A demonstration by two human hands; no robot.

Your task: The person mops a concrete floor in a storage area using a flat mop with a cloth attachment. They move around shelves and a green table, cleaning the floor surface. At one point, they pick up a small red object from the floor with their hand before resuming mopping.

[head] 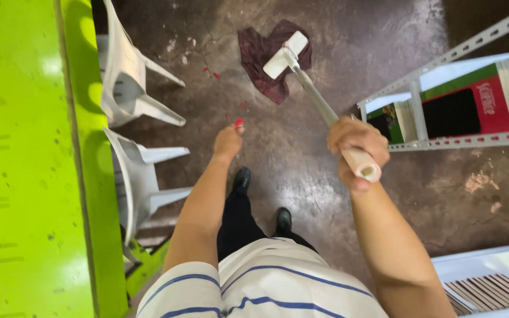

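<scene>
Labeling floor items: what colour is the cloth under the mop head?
Dark maroon cloth, head view.

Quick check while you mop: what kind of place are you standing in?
Probably a small shop or stockroom. Metal shelving holds stacked boxed goods, white plastic chairs stand by a bright green counter, and the floor is bare stained concrete.

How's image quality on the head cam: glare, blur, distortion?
Head view: glare blows out the green wall and the top of the shelf; wide-angle distortion bends the wall edge and the chairs; the floor is dim yet readable; right hand on the mop handle and the cloth are sharp, left hand slightly soft.
</scene>
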